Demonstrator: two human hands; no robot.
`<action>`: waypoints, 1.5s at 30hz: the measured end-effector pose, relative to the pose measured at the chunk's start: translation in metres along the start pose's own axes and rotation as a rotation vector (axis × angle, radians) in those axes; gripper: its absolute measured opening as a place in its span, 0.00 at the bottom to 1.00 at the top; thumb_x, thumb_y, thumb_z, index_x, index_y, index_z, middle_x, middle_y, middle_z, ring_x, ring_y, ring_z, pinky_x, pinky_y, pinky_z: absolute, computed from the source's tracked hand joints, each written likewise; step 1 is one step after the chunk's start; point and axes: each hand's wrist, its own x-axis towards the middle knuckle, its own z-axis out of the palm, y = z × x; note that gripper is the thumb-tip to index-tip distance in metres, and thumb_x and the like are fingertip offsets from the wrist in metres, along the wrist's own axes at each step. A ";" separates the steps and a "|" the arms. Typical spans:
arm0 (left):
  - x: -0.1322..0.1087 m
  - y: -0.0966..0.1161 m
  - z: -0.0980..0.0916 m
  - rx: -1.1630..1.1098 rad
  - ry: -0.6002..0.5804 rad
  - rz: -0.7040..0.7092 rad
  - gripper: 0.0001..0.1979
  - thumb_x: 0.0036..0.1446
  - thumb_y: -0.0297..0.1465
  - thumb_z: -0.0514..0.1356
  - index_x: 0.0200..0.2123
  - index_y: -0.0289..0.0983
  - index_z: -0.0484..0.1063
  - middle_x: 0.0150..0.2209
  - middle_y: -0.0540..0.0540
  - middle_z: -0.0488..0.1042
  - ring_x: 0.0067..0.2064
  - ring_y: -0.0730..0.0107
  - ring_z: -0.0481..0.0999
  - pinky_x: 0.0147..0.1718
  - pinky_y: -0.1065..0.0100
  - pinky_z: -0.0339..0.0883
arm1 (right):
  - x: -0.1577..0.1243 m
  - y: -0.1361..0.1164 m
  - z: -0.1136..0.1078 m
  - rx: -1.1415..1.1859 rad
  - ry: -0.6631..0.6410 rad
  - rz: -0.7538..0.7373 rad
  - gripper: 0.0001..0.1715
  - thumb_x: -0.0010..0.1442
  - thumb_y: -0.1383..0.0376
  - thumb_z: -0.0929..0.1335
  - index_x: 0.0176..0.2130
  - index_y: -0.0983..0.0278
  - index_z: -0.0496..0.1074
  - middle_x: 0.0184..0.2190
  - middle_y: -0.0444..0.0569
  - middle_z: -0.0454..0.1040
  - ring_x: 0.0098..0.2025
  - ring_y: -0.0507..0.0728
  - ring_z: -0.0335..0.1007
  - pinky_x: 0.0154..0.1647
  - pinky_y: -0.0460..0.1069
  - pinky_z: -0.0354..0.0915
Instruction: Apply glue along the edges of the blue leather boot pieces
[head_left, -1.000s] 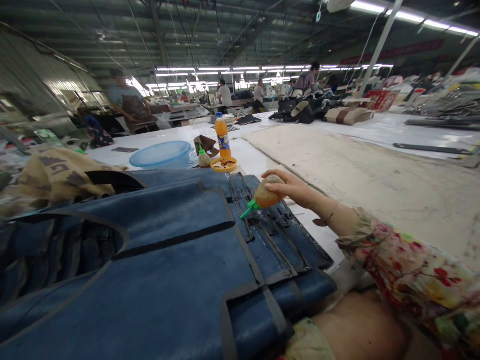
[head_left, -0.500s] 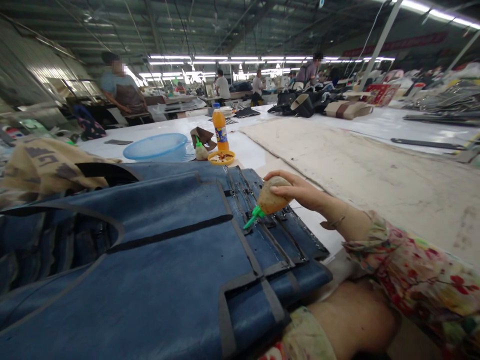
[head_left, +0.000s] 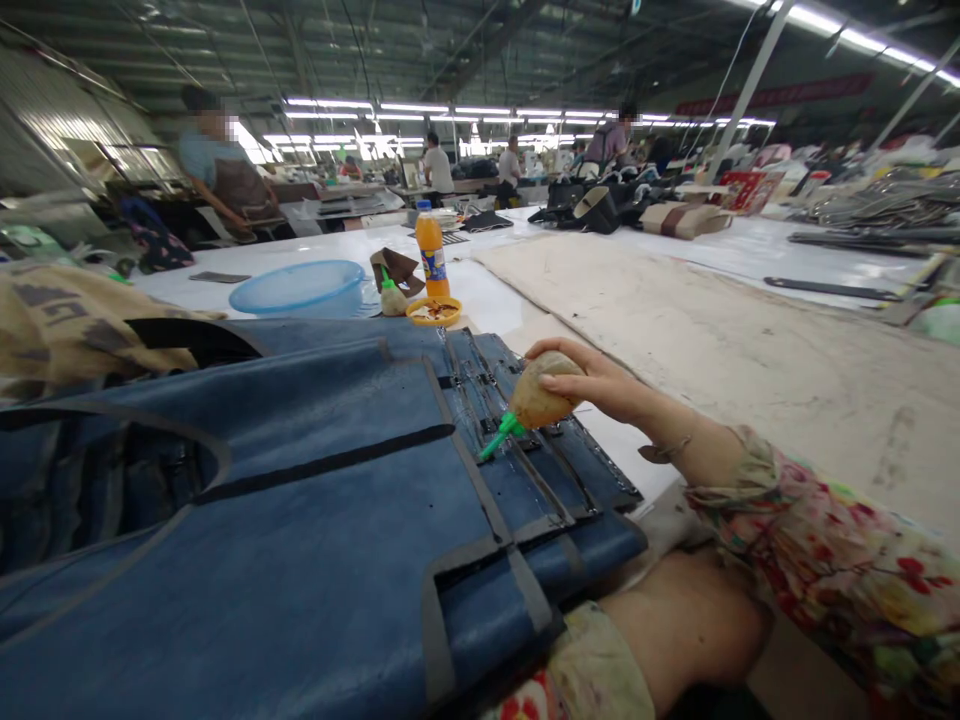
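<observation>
My right hand [head_left: 581, 385] is wrapped round a squeeze glue bottle [head_left: 546, 392], which it holds tilted downward. The bottle's green nozzle [head_left: 499, 436] points down and left, its tip at the strips on the blue sheet material [head_left: 322, 545]. Shiny wet glue shows along the dark-edged strips [head_left: 536, 480] there. At the bottom right, a bare part of my left arm [head_left: 686, 620] shows past a floral sleeve, beside the material's near edge. The fingers of my left hand are hidden.
Beyond the material stand a blue basin [head_left: 296, 290], an orange drink bottle [head_left: 430, 250], a yellow dish [head_left: 435, 313] and a second glue bottle [head_left: 393, 298]. A stained cloth [head_left: 712, 330] covers the table to the right. Several people are farther back.
The view has turned slightly right, so the scene shifts left. The nozzle tip has moved a little relative to the strips. My right hand keeps its hold on the glue bottle.
</observation>
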 end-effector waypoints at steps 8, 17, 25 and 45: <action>-0.001 0.004 -0.012 0.111 -0.089 -0.030 0.11 0.55 0.28 0.55 0.38 0.33 0.75 0.44 0.41 0.73 0.46 0.56 0.72 0.34 0.61 0.71 | -0.005 -0.004 -0.002 0.015 0.012 0.002 0.23 0.51 0.55 0.71 0.45 0.59 0.68 0.39 0.46 0.71 0.40 0.56 0.68 0.43 0.53 0.66; 0.004 0.003 -0.007 0.125 -0.085 -0.047 0.11 0.57 0.28 0.53 0.37 0.34 0.75 0.47 0.42 0.73 0.48 0.59 0.71 0.42 0.62 0.69 | -0.048 -0.027 0.003 0.157 0.081 -0.040 0.23 0.50 0.54 0.71 0.46 0.55 0.68 0.43 0.46 0.71 0.40 0.56 0.70 0.38 0.50 0.68; 0.003 0.004 -0.011 0.152 -0.062 -0.032 0.11 0.56 0.27 0.52 0.35 0.34 0.75 0.44 0.40 0.74 0.44 0.60 0.73 0.36 0.64 0.70 | -0.062 -0.035 0.009 0.088 0.058 -0.074 0.24 0.50 0.53 0.71 0.46 0.56 0.68 0.44 0.47 0.71 0.41 0.56 0.70 0.38 0.49 0.68; 0.005 0.003 -0.010 0.104 -0.081 -0.002 0.11 0.54 0.25 0.53 0.36 0.31 0.75 0.45 0.40 0.75 0.50 0.56 0.72 0.40 0.58 0.73 | -0.033 -0.019 0.012 0.018 0.043 -0.064 0.23 0.51 0.54 0.71 0.46 0.58 0.66 0.41 0.47 0.71 0.40 0.56 0.68 0.41 0.51 0.66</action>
